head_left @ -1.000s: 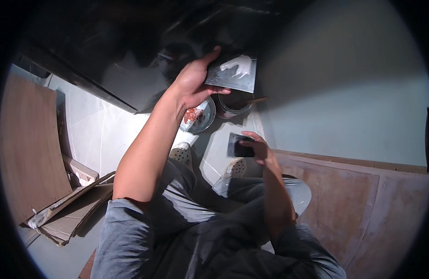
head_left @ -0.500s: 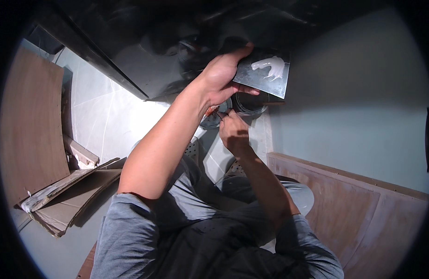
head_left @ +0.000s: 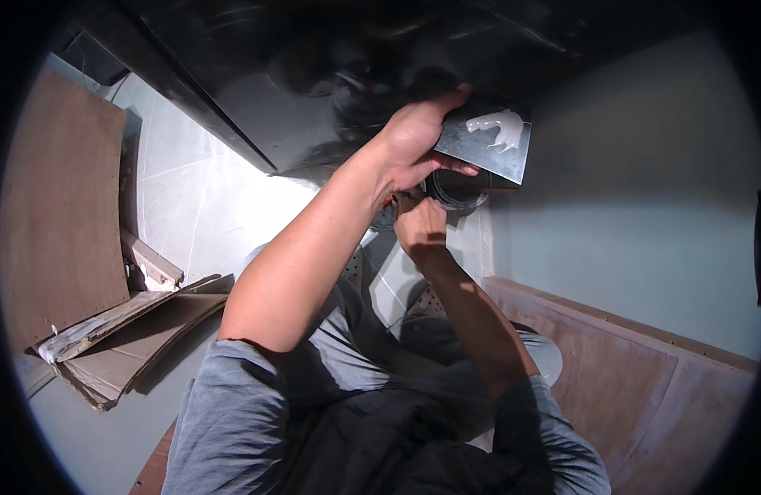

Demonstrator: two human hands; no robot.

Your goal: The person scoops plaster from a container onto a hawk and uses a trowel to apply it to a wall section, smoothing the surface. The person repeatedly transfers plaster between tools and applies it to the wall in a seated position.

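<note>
My left hand [head_left: 415,136] grips a flat rectangular metal plate [head_left: 479,157] from its left side, thumb stretched along the upper edge and fingers underneath. A curved smear of whitish paste [head_left: 506,132] lies on the plate. Below the left wrist, my right hand [head_left: 422,226] is closed with its knuckles up, at the rim of a grey container [head_left: 384,219]. Whatever sits in its fingers is hidden; a bit of orange-red shows beside them. A dark round bucket [head_left: 456,196] stands under the plate, partly covered by it.
A glossy black panel [head_left: 314,107] hangs low over the hands. Folded cardboard [head_left: 150,338] and a wooden board [head_left: 63,214] are at the left. To the right rise a pale wall [head_left: 628,223] and a low wooden panel [head_left: 595,346].
Both hands and the plate appear slightly further right, as the whole view has shifted. My right hand has moved up closer beneath the left wrist, and less of the orange-red thing shows.
</note>
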